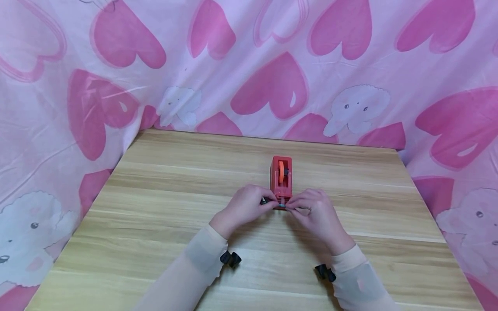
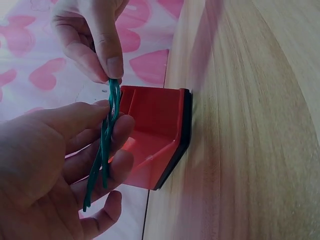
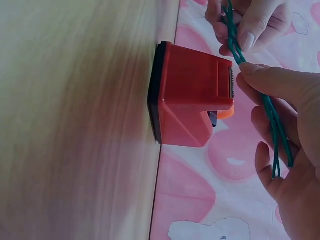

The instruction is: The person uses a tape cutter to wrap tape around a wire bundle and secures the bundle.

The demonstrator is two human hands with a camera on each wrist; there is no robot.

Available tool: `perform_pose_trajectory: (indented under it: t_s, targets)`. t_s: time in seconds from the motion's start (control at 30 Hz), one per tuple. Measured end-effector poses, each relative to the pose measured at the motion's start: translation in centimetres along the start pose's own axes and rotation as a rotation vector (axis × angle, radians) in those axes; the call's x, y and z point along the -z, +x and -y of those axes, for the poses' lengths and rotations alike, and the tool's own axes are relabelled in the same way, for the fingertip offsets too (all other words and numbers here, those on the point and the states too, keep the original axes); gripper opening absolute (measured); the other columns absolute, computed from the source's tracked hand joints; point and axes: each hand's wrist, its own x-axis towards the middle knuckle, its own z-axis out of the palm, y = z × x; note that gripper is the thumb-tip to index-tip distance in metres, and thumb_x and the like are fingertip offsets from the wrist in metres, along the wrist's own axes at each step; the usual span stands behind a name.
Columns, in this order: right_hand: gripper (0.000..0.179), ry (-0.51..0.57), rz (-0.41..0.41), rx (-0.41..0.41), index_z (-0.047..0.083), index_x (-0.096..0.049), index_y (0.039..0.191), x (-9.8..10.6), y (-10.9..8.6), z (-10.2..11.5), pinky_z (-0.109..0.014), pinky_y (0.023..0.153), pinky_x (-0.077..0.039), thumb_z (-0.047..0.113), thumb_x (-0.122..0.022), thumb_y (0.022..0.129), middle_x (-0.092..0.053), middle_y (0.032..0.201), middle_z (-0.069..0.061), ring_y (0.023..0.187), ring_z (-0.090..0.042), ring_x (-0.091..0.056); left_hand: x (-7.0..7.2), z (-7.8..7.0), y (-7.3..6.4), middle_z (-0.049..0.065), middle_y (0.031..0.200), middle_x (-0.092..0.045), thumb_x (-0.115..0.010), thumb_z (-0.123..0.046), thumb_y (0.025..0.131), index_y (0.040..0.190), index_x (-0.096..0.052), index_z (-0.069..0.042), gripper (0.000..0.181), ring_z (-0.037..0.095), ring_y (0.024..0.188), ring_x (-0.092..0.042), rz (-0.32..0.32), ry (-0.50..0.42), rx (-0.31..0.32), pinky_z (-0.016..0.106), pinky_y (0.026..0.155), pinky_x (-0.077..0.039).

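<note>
A bundle of thin green cords (image 2: 105,142) stretches between my two hands just in front of a red tape dispenser (image 1: 288,190). My left hand (image 1: 247,203) pinches the bundle between thumb and fingertips, and its loose ends hang over the fingers in the left wrist view. Close beside it, my right hand (image 1: 317,212) pinches the same bundle, with more loose ends (image 3: 277,135) lying across its fingers. The dispenser's serrated cutter (image 3: 231,82) faces the hands. An orange roll core (image 1: 281,172) sits inside the dispenser.
The dispenser stands on a wood-grain table (image 1: 175,172). A pink curtain (image 1: 249,65) printed with hearts surrounds the table's back and sides. Small black devices (image 1: 231,259) are worn at both wrists.
</note>
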Motion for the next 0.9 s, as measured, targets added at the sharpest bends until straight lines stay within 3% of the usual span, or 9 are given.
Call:
perform_pose_trajectory:
  t_s: [0.17, 0.4, 0.5, 0.77, 0.9]
  targets:
    - [0.018, -0.025, -0.024, 0.039, 0.012, -0.083, 0.083, -0.2, -0.2, -0.1, -0.048, 0.097, -0.048, 0.002, -0.092, 0.072, -0.079, 0.090, 0.002, 0.089, -0.016, -0.070, -0.1, 0.2, 0.0, -0.009, 0.099, -0.079, -0.072, -0.032, 0.098, 0.104, -0.082, -0.021, 0.016, 0.003, 0.085, -0.065, 0.017, -0.047, -0.004, 0.027, 0.081, -0.053]
    - [0.019, -0.031, -0.048, 0.036, 0.012, -0.083, 0.084, -0.3, -0.4, -0.2, -0.048, 0.099, -0.045, 0.002, -0.092, 0.071, -0.079, 0.091, 0.002, 0.090, -0.016, -0.069, -0.1, 0.3, -0.1, -0.009, 0.091, -0.076, -0.076, -0.023, 0.095, 0.100, -0.082, -0.019, 0.009, 0.006, 0.078, -0.060, 0.034, -0.248, 0.033, 0.022, 0.073, -0.051]
    - [0.018, -0.053, -0.045, 0.019, 0.013, -0.083, 0.084, -0.1, -0.3, 0.1, -0.051, 0.102, -0.042, 0.005, -0.093, 0.072, -0.080, 0.092, 0.002, 0.091, -0.016, -0.070, 0.0, 0.2, -0.2, -0.008, 0.093, -0.078, -0.078, -0.021, 0.094, 0.101, -0.083, -0.019, 0.009, 0.006, 0.077, -0.060, 0.018, -0.273, 0.040, 0.022, 0.071, -0.049]
    - [0.015, -0.075, 0.062, -0.124, 0.020, -0.081, 0.087, 1.1, 0.2, 0.9, -0.063, 0.116, -0.029, 0.016, -0.092, 0.077, -0.080, 0.089, 0.005, 0.087, -0.015, -0.076, 0.1, 0.0, -0.4, -0.005, 0.096, -0.079, -0.080, -0.021, 0.092, 0.100, -0.084, -0.019, 0.010, 0.006, 0.080, -0.061, -0.024, -0.249, 0.027, 0.022, 0.071, -0.048]
    - [0.012, -0.023, 0.138, -0.246, 0.019, -0.080, 0.095, 1.7, 0.5, 0.8, -0.053, 0.106, -0.048, 0.019, -0.087, 0.085, -0.080, 0.091, 0.006, 0.086, -0.014, -0.075, 0.0, 0.1, -0.4, -0.003, 0.093, -0.079, -0.080, -0.020, 0.092, 0.099, -0.085, -0.018, 0.009, 0.007, 0.078, -0.061, -0.059, -0.210, -0.023, 0.022, 0.070, -0.047]
